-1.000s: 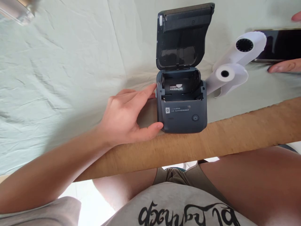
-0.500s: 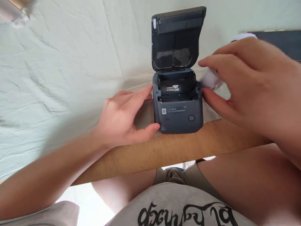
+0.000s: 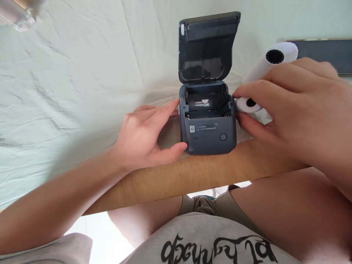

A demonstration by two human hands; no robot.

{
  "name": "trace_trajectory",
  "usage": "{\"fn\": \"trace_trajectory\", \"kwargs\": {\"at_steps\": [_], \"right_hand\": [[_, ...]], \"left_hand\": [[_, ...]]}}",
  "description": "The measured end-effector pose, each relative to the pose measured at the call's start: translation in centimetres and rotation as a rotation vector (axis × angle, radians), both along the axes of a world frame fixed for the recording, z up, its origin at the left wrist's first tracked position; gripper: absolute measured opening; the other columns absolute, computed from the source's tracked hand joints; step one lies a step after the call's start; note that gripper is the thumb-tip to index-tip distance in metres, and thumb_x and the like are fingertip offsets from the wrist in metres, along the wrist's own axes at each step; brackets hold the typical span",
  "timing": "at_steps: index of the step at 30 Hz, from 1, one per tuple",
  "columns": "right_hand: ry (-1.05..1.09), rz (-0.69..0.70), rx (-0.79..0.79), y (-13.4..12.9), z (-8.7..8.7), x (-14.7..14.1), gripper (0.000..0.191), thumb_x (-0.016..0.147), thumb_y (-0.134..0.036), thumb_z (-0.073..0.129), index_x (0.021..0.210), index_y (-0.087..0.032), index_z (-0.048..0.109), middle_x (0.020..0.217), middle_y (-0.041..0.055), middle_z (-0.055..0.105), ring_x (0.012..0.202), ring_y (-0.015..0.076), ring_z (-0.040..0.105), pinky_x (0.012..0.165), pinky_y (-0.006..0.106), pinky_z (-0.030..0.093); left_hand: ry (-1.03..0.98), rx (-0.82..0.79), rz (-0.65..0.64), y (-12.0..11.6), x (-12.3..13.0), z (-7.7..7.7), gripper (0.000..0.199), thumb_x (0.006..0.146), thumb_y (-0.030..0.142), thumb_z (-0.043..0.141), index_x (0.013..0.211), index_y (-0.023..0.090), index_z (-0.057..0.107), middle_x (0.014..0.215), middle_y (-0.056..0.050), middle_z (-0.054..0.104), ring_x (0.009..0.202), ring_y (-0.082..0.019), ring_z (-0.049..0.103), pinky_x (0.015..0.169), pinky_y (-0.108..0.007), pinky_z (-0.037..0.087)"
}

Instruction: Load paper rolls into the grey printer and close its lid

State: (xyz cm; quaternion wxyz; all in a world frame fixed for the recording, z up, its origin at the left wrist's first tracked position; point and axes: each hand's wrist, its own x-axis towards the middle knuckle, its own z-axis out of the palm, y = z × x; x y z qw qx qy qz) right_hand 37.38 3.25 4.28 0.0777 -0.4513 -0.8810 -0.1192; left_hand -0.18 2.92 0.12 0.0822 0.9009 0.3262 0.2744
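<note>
A dark blue-grey label printer (image 3: 207,139) stands at the table edge, its black lid (image 3: 209,46) swung up and its paper bay exposed. My left hand (image 3: 147,137) braces the printer's left side, fingertips near the top and thumb by the lower front corner. On the right side, the index finger and thumb of my right hand (image 3: 291,106) touch the casing. Behind those fingers is a small white roll-like piece (image 3: 242,105) with a dark hole. Farther back lies a white cylinder (image 3: 255,71) with a dark round end, partly hidden by my right hand.
A pale wrinkled cloth (image 3: 82,73) covers the table, leaving a wooden edge (image 3: 165,185) bare at the front. A flat dark object (image 3: 324,55) lies at the right. Something clear and shiny (image 3: 18,14) shows at the top left corner. My legs are below the edge.
My right hand has moved down, its index finger going from beside the lid hinge to the printer's right side. More of the white cylinder shows. The left hand and printer stay put.
</note>
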Motion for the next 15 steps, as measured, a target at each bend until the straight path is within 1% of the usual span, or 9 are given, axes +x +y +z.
{"fn": "trace_trajectory", "kwargs": {"at_steps": [1, 2, 4, 5, 8, 10, 11, 13, 15], "right_hand": [[0.042, 0.035, 0.003, -0.3, -0.1, 0.0, 0.049, 0.136, -0.054, 0.031, 0.14, -0.03, 0.074, 0.124, 0.0095, 0.075, 0.116, 0.0245, 0.079, 0.086, 0.044, 0.063], [0.082, 0.052, -0.001, -0.6, -0.2, 0.0, 0.042, 0.136, -0.052, 0.034, 0.144, -0.03, 0.069, 0.126, 0.0077, 0.075, 0.105, 0.0199, 0.076, 0.079, 0.039, 0.059], [0.156, 0.045, -0.014, -1.0, -0.5, 0.1, 0.036, 0.135, -0.05, 0.039, 0.153, -0.031, 0.062, 0.132, 0.0064, 0.077, 0.093, 0.0161, 0.072, 0.069, 0.036, 0.052], [0.18, 0.041, -0.027, -1.0, -0.6, 0.2, 0.036, 0.133, -0.05, 0.041, 0.157, -0.031, 0.06, 0.134, 0.0064, 0.078, 0.091, 0.0156, 0.071, 0.067, 0.035, 0.051], [0.193, 0.046, -0.063, -0.5, -1.0, 0.5, 0.038, 0.129, -0.044, 0.044, 0.161, -0.033, 0.058, 0.142, 0.0077, 0.077, 0.097, 0.0154, 0.074, 0.071, 0.034, 0.056], [0.198, 0.111, -0.088, 0.1, -1.2, 1.0, 0.038, 0.128, -0.043, 0.045, 0.161, -0.031, 0.06, 0.146, 0.0093, 0.075, 0.104, 0.0162, 0.076, 0.074, 0.033, 0.059], [0.207, 0.148, -0.103, 0.4, -1.3, 1.2, 0.039, 0.13, -0.046, 0.045, 0.161, -0.03, 0.06, 0.147, 0.0103, 0.074, 0.106, 0.0169, 0.076, 0.074, 0.033, 0.06], [0.241, 0.195, -0.134, 1.0, -1.6, 1.6, 0.044, 0.133, -0.055, 0.043, 0.164, -0.028, 0.061, 0.148, 0.0114, 0.071, 0.104, 0.0174, 0.074, 0.073, 0.034, 0.061], [0.269, 0.183, -0.195, 1.4, -1.7, 1.7, 0.049, 0.134, -0.06, 0.041, 0.166, -0.029, 0.062, 0.148, 0.0116, 0.07, 0.104, 0.0178, 0.073, 0.078, 0.038, 0.066]], "left_hand": [[0.004, -0.01, 0.002, 0.0, -0.1, -0.1, 0.085, 0.117, 0.07, 0.07, 0.194, 0.036, 0.059, 0.151, -0.003, 0.097, 0.124, -0.039, 0.1, 0.112, -0.056, 0.084], [0.011, -0.022, 0.004, 0.0, -0.2, -0.1, 0.087, 0.116, 0.071, 0.069, 0.195, 0.037, 0.057, 0.153, -0.002, 0.097, 0.124, -0.039, 0.1, 0.113, -0.057, 0.084], [0.024, -0.047, 0.019, 0.0, -0.3, -0.2, 0.087, 0.116, 0.072, 0.067, 0.195, 0.039, 0.057, 0.156, -0.001, 0.096, 0.126, -0.039, 0.099, 0.115, -0.058, 0.083], [0.023, -0.058, 0.028, 0.0, -0.3, -0.2, 0.085, 0.117, 0.072, 0.067, 0.195, 0.039, 0.058, 0.156, -0.001, 0.096, 0.128, -0.039, 0.099, 0.117, -0.057, 0.083], [-0.011, -0.056, 0.018, 0.0, -0.4, -0.2, 0.083, 0.117, 0.07, 0.07, 0.192, 0.036, 0.062, 0.154, -0.001, 0.097, 0.126, -0.039, 0.099, 0.115, -0.056, 0.082], [-0.023, -0.035, 0.003, 0.1, -0.4, -0.3, 0.084, 0.116, 0.069, 0.072, 0.192, 0.036, 0.062, 0.152, -0.001, 0.097, 0.124, -0.039, 0.099, 0.111, -0.056, 0.083], [-0.021, -0.023, -0.002, 0.1, -0.4, -0.3, 0.085, 0.115, 0.069, 0.072, 0.193, 0.036, 0.061, 0.152, -0.001, 0.097, 0.123, -0.039, 0.1, 0.11, -0.056, 0.083], [-0.005, -0.012, 0.006, 0.0, -0.3, -0.3, 0.085, 0.116, 0.068, 0.071, 0.194, 0.037, 0.059, 0.153, -0.001, 0.097, 0.123, -0.039, 0.1, 0.11, -0.056, 0.083], [-0.006, -0.005, 0.016, 0.0, -0.2, -0.3, 0.084, 0.117, 0.068, 0.07, 0.194, 0.036, 0.059, 0.153, -0.003, 0.097, 0.124, -0.039, 0.1, 0.111, -0.056, 0.083]]}}
